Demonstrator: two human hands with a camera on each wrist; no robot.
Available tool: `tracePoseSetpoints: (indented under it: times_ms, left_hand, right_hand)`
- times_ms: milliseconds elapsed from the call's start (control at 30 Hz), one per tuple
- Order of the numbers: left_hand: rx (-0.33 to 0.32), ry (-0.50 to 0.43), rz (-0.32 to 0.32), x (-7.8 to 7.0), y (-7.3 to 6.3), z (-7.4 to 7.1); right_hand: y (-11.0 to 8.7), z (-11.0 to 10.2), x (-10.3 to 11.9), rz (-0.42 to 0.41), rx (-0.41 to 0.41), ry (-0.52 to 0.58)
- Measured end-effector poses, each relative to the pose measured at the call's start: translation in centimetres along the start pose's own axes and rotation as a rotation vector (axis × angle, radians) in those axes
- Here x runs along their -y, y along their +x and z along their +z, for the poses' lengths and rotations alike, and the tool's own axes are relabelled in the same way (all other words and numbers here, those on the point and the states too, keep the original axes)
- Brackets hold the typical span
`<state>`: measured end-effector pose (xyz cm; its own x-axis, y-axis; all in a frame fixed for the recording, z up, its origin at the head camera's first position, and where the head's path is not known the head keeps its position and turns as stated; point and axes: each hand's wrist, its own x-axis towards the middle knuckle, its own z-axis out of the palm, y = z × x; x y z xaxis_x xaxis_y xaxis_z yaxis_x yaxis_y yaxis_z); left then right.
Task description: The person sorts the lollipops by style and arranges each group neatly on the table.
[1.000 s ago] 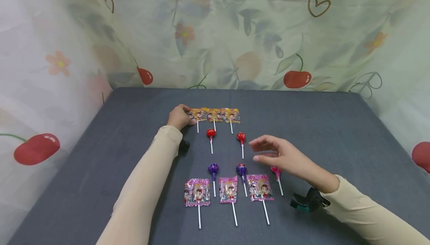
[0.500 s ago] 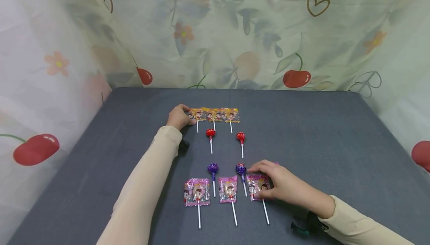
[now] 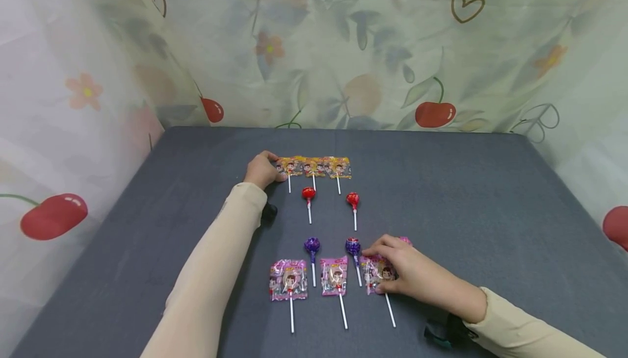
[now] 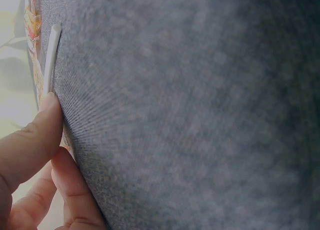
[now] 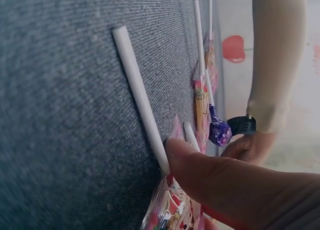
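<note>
At the back of the table, my left hand point(image 3: 261, 170) grips the left edge of a lollipop in a yellow packet point(image 3: 290, 166), the first of three in a row. Its thumb and fingertip come close together beside a white stick point(image 4: 51, 60) in the left wrist view. My right hand point(image 3: 417, 276) is at the front right, thumb and fingers pinching a lollipop in a pink packet point(image 3: 374, 274). The thumb point(image 5: 185, 157) lies against that packet beside its white stick point(image 5: 142, 100). Part of this packet is hidden under the hand.
Two red lollipops point(image 3: 308, 193) lie mid-table, with two purple lollipops point(image 3: 312, 246) nearer the front. Two more pink packets point(image 3: 288, 280) lie to the left of my right hand. A pink lollipop point(image 3: 405, 240) is mostly hidden behind that hand. Patterned cloth point(image 3: 343, 47) hangs around the grey table point(image 3: 466, 194).
My right hand has come down from above the pink lollipop onto the right-hand pink packet, which has shifted very slightly right. The left hand has stayed at the yellow packet.
</note>
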<state>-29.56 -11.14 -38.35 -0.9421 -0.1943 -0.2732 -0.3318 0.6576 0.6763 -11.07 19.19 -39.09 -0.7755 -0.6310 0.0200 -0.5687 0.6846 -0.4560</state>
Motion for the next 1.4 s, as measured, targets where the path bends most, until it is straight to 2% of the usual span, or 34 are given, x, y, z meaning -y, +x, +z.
tracePoseSetpoints:
  times_ms: [233,500,833,1133,1300,1400]
  left_hand:
    - [-0.007,0.004,-0.003,-0.1,0.1,0.2]
    - [-0.007,0.01,0.005,-0.1,0.1,0.2]
    - [-0.004,0.006,0.006,0.0,0.2,0.2]
    - [-0.024,0.027,0.016,0.2,0.4,0.2]
    - [-0.023,0.03,0.022,0.3,0.5,0.2]
    - [-0.018,0.021,0.021,0.2,0.5,0.3]
  right_hand:
    - [0.0,-0.1,0.1,-0.014,-0.046,-0.008]
    - [-0.1,-0.2,0.6,-0.021,-0.103,0.103]
    - [-0.2,-0.6,0.6,0.031,-0.176,0.18]
    - [0.5,-2.1,0.9,0.097,-0.252,0.215]
    - [0.9,-3.5,1.0,0.147,-0.301,0.371]
    - [1.3,-4.8,0.7,0.172,-0.33,0.4]
